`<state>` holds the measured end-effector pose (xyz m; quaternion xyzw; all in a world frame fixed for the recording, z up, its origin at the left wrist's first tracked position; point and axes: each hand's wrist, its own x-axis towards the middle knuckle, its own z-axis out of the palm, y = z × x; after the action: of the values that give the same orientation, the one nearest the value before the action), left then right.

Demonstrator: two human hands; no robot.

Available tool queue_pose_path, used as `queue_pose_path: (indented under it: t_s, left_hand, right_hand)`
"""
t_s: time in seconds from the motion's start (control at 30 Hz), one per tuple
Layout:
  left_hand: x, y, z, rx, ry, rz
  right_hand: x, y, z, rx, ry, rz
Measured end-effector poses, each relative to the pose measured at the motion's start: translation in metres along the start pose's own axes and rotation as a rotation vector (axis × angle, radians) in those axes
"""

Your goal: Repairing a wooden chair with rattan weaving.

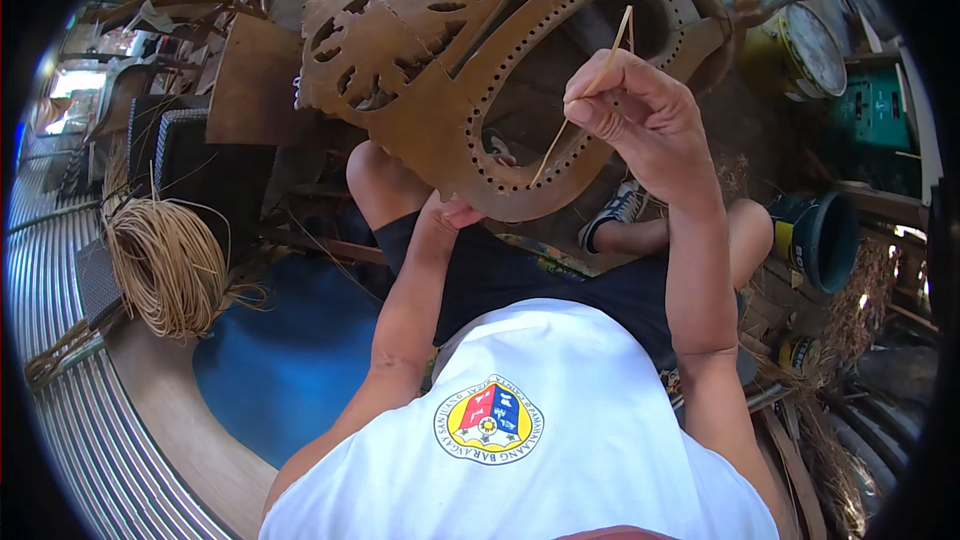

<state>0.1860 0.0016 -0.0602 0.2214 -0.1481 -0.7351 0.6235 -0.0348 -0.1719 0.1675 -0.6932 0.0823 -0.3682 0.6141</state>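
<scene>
My right hand [640,120] is raised over a carved brown wooden chair frame [425,130], its thumb and fingers pinched on a thin, pale cane strand [549,155]. One end of the strand runs down to the row of small holes around the frame's oval opening. Above my fingers the strand stands up in a narrow bend. My left hand [458,212] is at the frame's near edge and reaches beneath it. Most of its fingers are hidden by the wood; what looks like fingertips shows through the oval opening. The frame lies tilted across in front of my knees.
A large coil of cane [168,265] sits at left, near a blue surface [290,340]. At right are a dark bucket [825,240], a lidded round container [795,50] and a green crate [870,110]. Wooden chair parts [250,80] stand at the far left.
</scene>
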Motion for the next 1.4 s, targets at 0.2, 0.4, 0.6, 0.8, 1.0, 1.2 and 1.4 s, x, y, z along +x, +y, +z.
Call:
queue_pose_path:
  t_s: [0.2,0.4,0.6,0.8,1.0,1.2,1.4]
  left_hand:
    - [0.007,0.01,-0.006,0.082,-0.136,0.045]
    - [0.021,-0.005,0.011,-0.085,-0.131,-0.008]
    - [0.013,-0.016,0.034,-0.098,-0.026,0.108]
    - [0.012,-0.008,0.034,-0.072,0.025,0.219]
    - [0.023,0.012,0.032,-0.153,-0.26,0.168]
    - [0.015,0.022,0.031,-0.042,-0.038,0.246]
    - [0.01,0.015,0.035,0.26,0.092,0.361]
  right_hand:
    - [-0.032,-0.01,0.008,-0.025,0.088,0.013]
    - [-0.055,-0.003,0.01,0.173,0.206,0.016]
    - [-0.065,-0.007,0.016,0.21,0.227,0.025]
    - [-0.071,-0.01,0.02,0.06,0.075,0.064]
    - [-0.072,0.005,0.025,-0.022,0.027,0.071]
    - [-0.076,0.015,0.028,-0.064,-0.009,0.09]
    - [-0.067,0.011,0.027,-0.051,0.007,0.113]
